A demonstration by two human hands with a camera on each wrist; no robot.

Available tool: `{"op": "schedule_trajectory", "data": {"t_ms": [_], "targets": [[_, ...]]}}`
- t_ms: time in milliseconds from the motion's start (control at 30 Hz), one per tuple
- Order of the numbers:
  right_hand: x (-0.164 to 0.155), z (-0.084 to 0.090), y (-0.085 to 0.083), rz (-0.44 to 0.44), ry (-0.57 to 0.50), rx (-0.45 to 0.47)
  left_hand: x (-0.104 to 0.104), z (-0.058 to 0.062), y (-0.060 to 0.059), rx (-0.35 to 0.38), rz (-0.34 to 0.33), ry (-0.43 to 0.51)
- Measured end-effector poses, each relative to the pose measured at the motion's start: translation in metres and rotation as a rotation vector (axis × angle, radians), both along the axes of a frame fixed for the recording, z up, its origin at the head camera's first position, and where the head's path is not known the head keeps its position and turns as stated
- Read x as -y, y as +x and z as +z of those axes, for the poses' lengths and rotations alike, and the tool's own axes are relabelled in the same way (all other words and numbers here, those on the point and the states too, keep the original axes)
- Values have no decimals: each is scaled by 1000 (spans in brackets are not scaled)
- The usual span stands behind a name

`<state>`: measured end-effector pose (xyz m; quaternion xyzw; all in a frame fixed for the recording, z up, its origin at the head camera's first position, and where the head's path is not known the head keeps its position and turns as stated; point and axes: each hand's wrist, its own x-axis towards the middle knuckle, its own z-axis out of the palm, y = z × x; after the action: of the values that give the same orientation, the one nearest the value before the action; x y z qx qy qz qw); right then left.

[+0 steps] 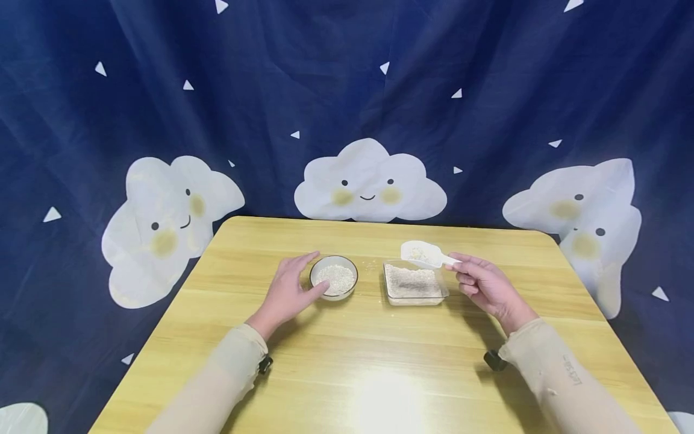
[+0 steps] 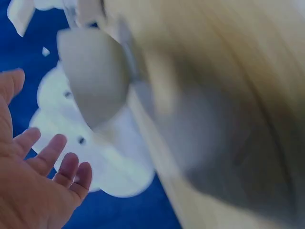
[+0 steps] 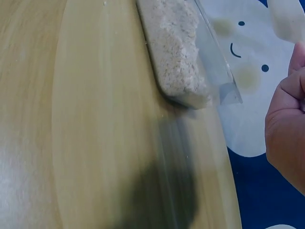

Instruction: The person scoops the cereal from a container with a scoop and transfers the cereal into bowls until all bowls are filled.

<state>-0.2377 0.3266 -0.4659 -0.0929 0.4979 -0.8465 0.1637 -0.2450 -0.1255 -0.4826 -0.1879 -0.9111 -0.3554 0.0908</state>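
Observation:
My right hand [image 1: 488, 286] pinches the handle of a white scoop [image 1: 425, 254], which has some oat-like flakes in it. The scoop is over the back edge of a clear rectangular container [image 1: 414, 299] full of pale flaky grain [image 3: 174, 47]. In the right wrist view, the scoop [image 3: 288, 21] shows only partly, above the hand [image 3: 288, 112]. With fingers spread, my left hand [image 1: 290, 289] is beside a small dark-rimmed bowl [image 1: 338, 296] of pale flakes, the thumb overlapping its near rim. The left wrist view has the bowl [image 2: 93, 74] blurred, apart from the hand [image 2: 38, 176].
Both things stand on a light wooden table [image 1: 336, 343]. A few loose flakes [image 1: 370, 265] lie between bowl and container. Behind the table hangs a dark blue curtain [image 1: 347, 78] printed with clouds and white triangles.

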Motion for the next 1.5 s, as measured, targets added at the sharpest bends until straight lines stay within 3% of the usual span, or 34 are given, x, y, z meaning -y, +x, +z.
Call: {"op": "schedule_trajectory", "data": {"t_ms": [133, 367, 767, 1233, 1500], "targets": [[5, 1, -2, 0, 27, -10, 12, -11, -5, 68, 6, -23], [22, 1, -4, 7, 92, -2, 11, -22, -8, 134, -12, -54], [55, 6, -11, -12, 299, -11, 10, -22, -5, 236, 17, -40], [110, 18, -17, -51, 594, -20, 11, -22, -5, 225, 16, -60], [136, 31, -12, -103, 807, -128, 10, -19, -5, 240, 26, -60]]}}
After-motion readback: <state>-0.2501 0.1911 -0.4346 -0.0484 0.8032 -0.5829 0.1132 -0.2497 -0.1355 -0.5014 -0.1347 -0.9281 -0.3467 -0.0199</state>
